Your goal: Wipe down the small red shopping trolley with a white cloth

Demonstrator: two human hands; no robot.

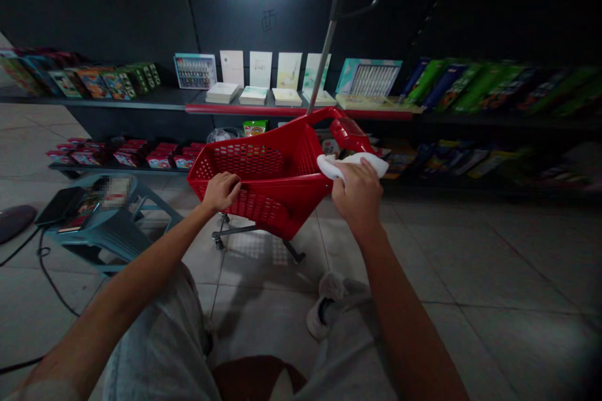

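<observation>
A red plastic shopping cart (301,207) stands on the tiled floor in front of me, its handle end to the right. My left hand (222,192) is closed over the cart's near top rim, toward its left end. At the handle end, my right hand (360,194) grips a white cloth (332,166) and presses it against the cart near the handle. The cloth and hand cover part of the handle there. The perforated basket shows nothing inside from here.
Behind the cart runs a dark shelf (164,97) with books (254,94) and boxed goods. Red packs (162,156) lie on the lower shelf. At left stands a blue-grey plastic stool (108,225) bearing flat items, with a black cable (54,282) beside it. A metal pole (327,44) rises behind the cart.
</observation>
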